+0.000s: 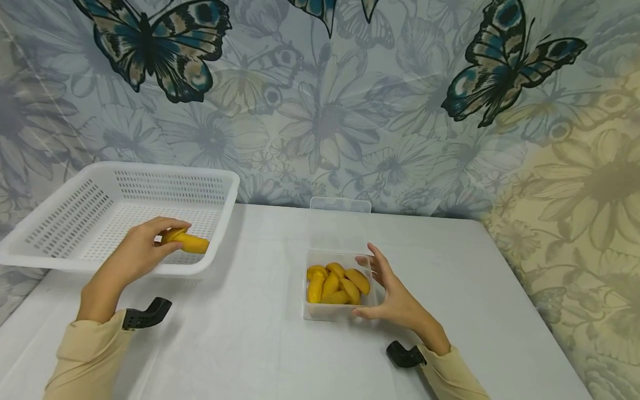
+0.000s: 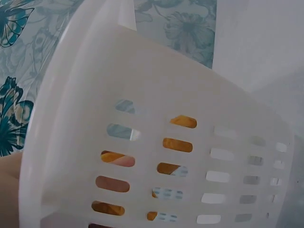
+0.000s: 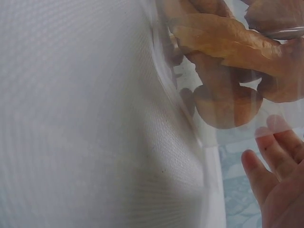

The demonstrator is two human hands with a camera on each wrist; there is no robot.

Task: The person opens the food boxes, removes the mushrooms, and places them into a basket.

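My left hand (image 1: 137, 250) grips yellow bananas (image 1: 194, 243), small and thick, over the near right part of a white slotted plastic basket (image 1: 227, 191). In the left wrist view the basket wall (image 2: 142, 71) hides most of that hand; yellow pieces (image 2: 178, 145) show through its slots. My right hand (image 1: 400, 297) is at the right side of a clear plastic box (image 1: 320, 314), fingers spread, thumb by the front corner. Several small bananas (image 1: 331, 284) lie inside the box. The right wrist view shows extended fingers (image 3: 270, 152) close to the clear wall; firm contact cannot be told.
A clear lid-like panel (image 1: 340, 204) stands at the back edge of the white-covered table (image 1: 250, 344). Behind it hangs a cloth with butterflies and flowers (image 1: 330, 116). Black wrist mounts (image 1: 147, 314) sit on both sleeves.
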